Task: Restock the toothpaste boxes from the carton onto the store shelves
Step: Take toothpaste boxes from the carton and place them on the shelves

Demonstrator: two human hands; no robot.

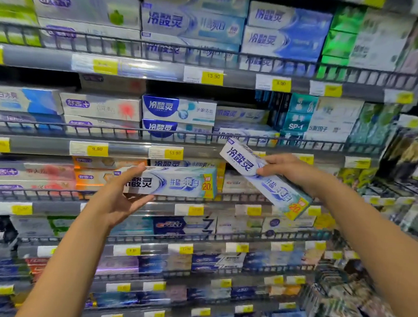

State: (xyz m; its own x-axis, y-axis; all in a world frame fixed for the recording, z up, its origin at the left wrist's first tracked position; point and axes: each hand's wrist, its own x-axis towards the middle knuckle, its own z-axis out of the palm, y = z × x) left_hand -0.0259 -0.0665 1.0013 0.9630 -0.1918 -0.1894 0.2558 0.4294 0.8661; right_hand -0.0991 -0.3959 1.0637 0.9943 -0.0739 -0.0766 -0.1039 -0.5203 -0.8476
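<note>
My left hand [121, 192] holds a white and pale blue toothpaste box [177, 181] by its left end, thumb on top and fingers underneath. The box lies level in front of the third shelf's rail [42, 193]. My right hand [290, 170] grips a second, matching toothpaste box [275, 184] near its upper end. That box slants down to the right in front of the shelf edge, its yellow "20" corner lowest. No carton is in view.
Several shelves [140, 67] packed with toothpaste boxes fill the view, each with a wire front rail and yellow price tags [211, 77]. Hanging packets [408, 156] crowd the right side. Lower shelves [197, 250] run below my forearms.
</note>
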